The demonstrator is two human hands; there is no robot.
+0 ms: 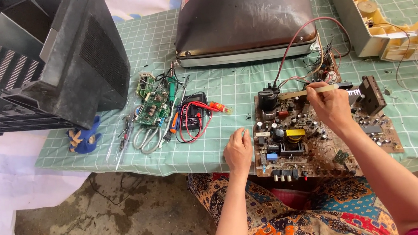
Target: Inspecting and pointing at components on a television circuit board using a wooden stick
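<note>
A large brown circuit board [319, 133] crowded with components lies at the table's near edge. My right hand [330, 105] hovers over its middle and grips a thin pale brush [311, 90] held level, pointing left toward the black transformer [268, 99]. At the board's left edge rests my left hand [238, 151], fingers curled on the table beside it with nothing in it. Red and dark wires [295, 41] run from the board up to the picture tube [243, 20].
A black television casing [50, 60] stands at the left. Small green boards [149, 105], scissors [146, 137], screwdrivers and a black multimeter [194, 116] with red leads lie on the green checked cloth [196, 78]. A pale plastic housing [385, 19] sits at back right.
</note>
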